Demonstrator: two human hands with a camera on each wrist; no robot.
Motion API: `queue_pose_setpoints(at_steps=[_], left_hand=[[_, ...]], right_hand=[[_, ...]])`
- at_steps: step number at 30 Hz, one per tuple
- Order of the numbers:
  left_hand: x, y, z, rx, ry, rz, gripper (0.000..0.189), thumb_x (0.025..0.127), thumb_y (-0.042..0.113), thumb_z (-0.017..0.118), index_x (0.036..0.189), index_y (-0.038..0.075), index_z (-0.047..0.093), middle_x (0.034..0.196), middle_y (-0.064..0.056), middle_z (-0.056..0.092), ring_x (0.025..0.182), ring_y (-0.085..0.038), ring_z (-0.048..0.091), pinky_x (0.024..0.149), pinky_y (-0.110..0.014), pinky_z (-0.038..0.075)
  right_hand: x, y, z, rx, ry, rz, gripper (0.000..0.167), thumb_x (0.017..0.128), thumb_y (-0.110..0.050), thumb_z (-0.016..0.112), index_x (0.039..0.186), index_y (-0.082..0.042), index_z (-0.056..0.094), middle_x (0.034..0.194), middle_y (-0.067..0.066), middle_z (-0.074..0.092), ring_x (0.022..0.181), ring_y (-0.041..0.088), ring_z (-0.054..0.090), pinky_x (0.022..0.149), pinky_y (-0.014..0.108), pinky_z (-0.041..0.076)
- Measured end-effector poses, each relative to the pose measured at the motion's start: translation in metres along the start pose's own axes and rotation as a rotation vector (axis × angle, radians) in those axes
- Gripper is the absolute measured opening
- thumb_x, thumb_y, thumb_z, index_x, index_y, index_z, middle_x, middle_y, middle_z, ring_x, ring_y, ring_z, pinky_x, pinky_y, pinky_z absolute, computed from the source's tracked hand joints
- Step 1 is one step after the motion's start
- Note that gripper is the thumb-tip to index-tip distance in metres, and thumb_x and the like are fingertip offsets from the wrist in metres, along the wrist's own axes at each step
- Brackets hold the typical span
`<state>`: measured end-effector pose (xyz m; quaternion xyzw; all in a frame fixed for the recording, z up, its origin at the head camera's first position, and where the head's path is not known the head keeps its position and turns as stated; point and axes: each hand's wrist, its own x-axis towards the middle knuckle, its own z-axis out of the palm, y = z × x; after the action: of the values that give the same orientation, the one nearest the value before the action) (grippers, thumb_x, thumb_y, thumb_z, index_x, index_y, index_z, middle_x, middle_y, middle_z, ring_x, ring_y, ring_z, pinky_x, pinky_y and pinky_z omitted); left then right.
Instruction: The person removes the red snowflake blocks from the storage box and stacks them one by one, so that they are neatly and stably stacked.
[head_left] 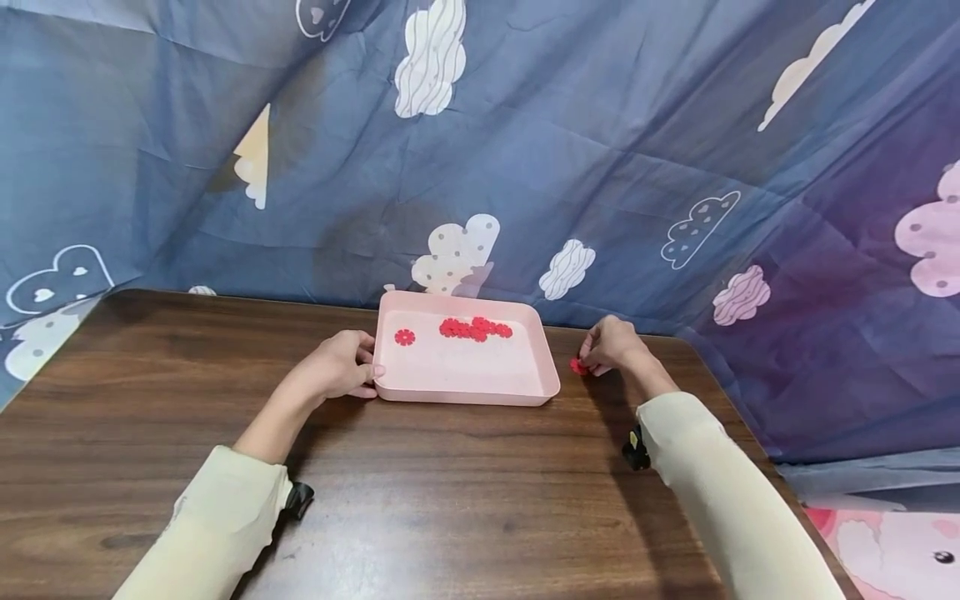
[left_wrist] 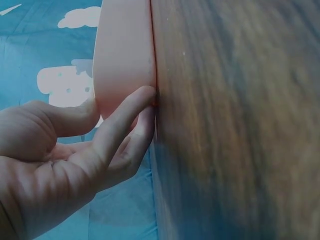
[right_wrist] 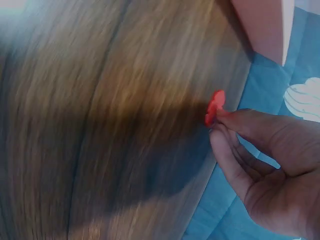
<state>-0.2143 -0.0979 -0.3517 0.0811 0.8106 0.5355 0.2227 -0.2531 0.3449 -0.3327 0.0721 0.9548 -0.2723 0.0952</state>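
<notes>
A shallow pink tray (head_left: 465, 397) lies on the table, with several red flower-shaped discs (head_left: 468, 330) clustered toward its back and one single disc (head_left: 405, 337) at its left. My left hand (head_left: 339, 365) grips the tray's left wall; in the left wrist view the thumb is on the rim and the fingers (left_wrist: 125, 117) are low against the side, by the table. Right of the tray, my right hand (head_left: 617, 343) pinches a red flower-shaped disc (right_wrist: 215, 108) between thumb and fingertips, just over the table.
The brown wooden table (head_left: 420, 492) stretches in front of the tray and to both sides. Behind it hangs a blue cloth (head_left: 315, 167) with cloud prints, close to the tray's back edge. A purple-toned cloth (head_left: 847, 367) hangs along the right side.
</notes>
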Motion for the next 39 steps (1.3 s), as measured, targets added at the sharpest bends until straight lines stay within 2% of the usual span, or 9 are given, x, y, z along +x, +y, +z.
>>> queue_pose_setpoints(at_steps=[5,10,12,19,23,27,31,35,39], left_hand=[[-0.001,-0.001,0.002,0.008,0.01,0.014,0.049,0.105,-0.007,0.06,0.149,-0.018,0.041,0.134,-0.036,0.055,0.096,-0.028,0.071,0.082,-0.036,0.072],[-0.001,-0.002,0.002,0.015,0.021,0.016,0.049,0.104,-0.007,0.06,0.149,-0.017,0.042,0.132,-0.036,0.057,0.094,-0.027,0.072,0.082,-0.037,0.072],[0.0,-0.003,0.002,0.014,0.024,0.016,0.049,0.104,-0.008,0.06,0.149,-0.017,0.042,0.132,-0.036,0.057,0.093,-0.027,0.073,0.082,-0.037,0.072],[0.001,-0.002,0.002,0.024,0.035,-0.001,0.049,0.104,-0.007,0.061,0.15,-0.016,0.043,0.132,-0.035,0.058,0.094,-0.026,0.072,0.082,-0.036,0.072],[0.002,-0.002,0.003,0.037,0.04,-0.01,0.049,0.105,-0.006,0.06,0.15,-0.014,0.044,0.131,-0.034,0.059,0.092,-0.024,0.072,0.081,-0.033,0.072],[0.003,-0.002,0.003,0.051,0.047,-0.014,0.047,0.105,-0.005,0.061,0.149,-0.013,0.046,0.129,-0.031,0.06,0.09,-0.022,0.071,0.08,-0.033,0.072],[0.003,-0.002,0.005,0.049,0.053,-0.009,0.045,0.104,-0.005,0.062,0.146,-0.014,0.048,0.125,-0.03,0.061,0.09,-0.023,0.071,0.081,-0.034,0.072],[0.004,-0.003,0.005,0.038,0.057,0.002,0.044,0.104,-0.006,0.063,0.144,-0.015,0.049,0.122,-0.031,0.063,0.091,-0.024,0.073,0.081,-0.035,0.072],[0.004,-0.003,0.003,0.031,0.059,0.0,0.046,0.104,-0.006,0.063,0.146,-0.015,0.048,0.125,-0.032,0.062,0.091,-0.025,0.073,0.082,-0.035,0.072]], right_hand=[[-0.002,-0.011,-0.003,0.043,0.016,-0.041,0.006,0.087,0.006,0.079,0.089,0.01,0.075,0.072,0.01,0.078,0.061,0.016,0.077,0.067,0.037,0.072],[-0.005,-0.036,-0.012,0.159,0.011,-0.069,0.019,0.091,0.003,0.079,0.102,0.016,0.073,0.074,0.007,0.08,0.062,0.011,0.076,0.07,0.033,0.072],[-0.003,-0.047,-0.013,0.172,0.027,-0.08,0.022,0.09,0.001,0.081,0.106,0.015,0.074,0.074,0.006,0.08,0.062,0.01,0.076,0.07,0.032,0.072],[0.011,-0.079,-0.008,0.0,0.088,-0.088,0.02,0.088,-0.008,0.086,0.104,0.003,0.081,0.07,0.002,0.079,0.063,0.009,0.076,0.064,0.019,0.065],[0.019,-0.094,0.001,0.055,0.05,-0.063,0.023,0.09,-0.001,0.082,0.112,0.007,0.079,0.071,0.006,0.079,0.065,0.012,0.078,0.069,0.028,0.07],[0.026,-0.104,0.013,0.038,0.011,-0.053,0.025,0.09,0.0,0.081,0.114,0.008,0.079,0.072,0.009,0.078,0.064,0.011,0.077,0.073,0.033,0.072],[0.035,-0.108,0.027,-0.041,0.006,-0.056,0.022,0.087,0.0,0.081,0.109,0.006,0.081,0.068,0.004,0.075,0.064,0.011,0.074,0.071,0.032,0.071],[0.041,-0.112,0.04,-0.039,-0.012,-0.037,0.021,0.086,0.001,0.083,0.105,0.009,0.079,0.066,0.0,0.07,0.065,0.014,0.074,0.065,0.027,0.07],[0.045,-0.12,0.048,-0.082,-0.03,-0.039,0.022,0.086,-0.002,0.087,0.103,0.009,0.079,0.069,0.005,0.074,0.068,0.021,0.079,0.065,0.028,0.07]])
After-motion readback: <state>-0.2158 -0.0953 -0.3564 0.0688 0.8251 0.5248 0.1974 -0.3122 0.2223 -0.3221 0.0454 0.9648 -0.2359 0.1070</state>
